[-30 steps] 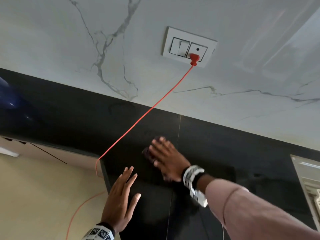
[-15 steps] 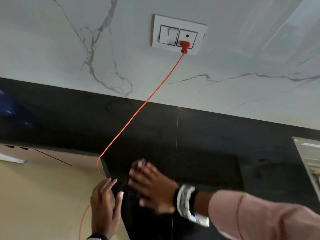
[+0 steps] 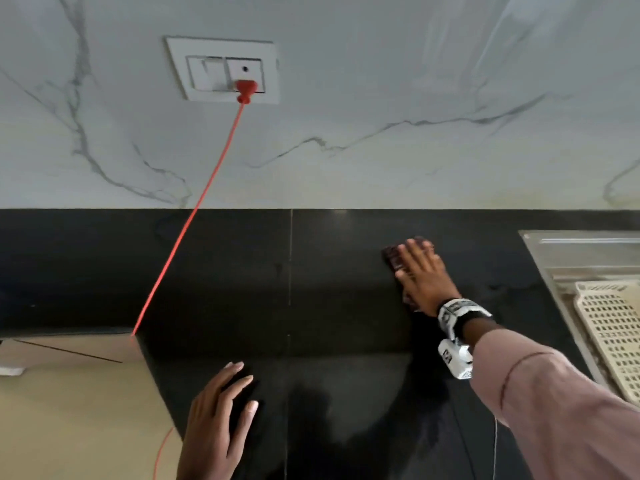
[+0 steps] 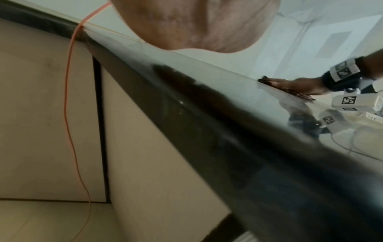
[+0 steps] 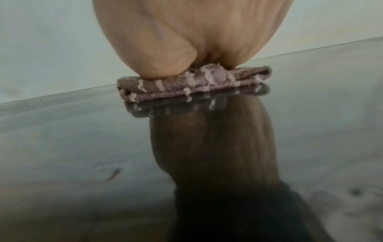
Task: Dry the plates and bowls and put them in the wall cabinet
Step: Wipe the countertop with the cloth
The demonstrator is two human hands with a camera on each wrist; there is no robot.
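Now | right hand [image 3: 424, 277] flat, pressing folded cloth [image 5: 192, 85] on black bench [image 3: 311, 271] | left hand [image 3: 216, 424] relaxed, holding nothing | tip: keep even palm pressure, overlap strokes

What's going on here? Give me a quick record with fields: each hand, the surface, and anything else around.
right hand: flat, pressing a folded cloth on the counter
left hand: fingers straight, on the counter near its front edge
counter: black, glossy
orange cord: plugged into the wall socket
perforated tray: far right
plates, bowls: none visible
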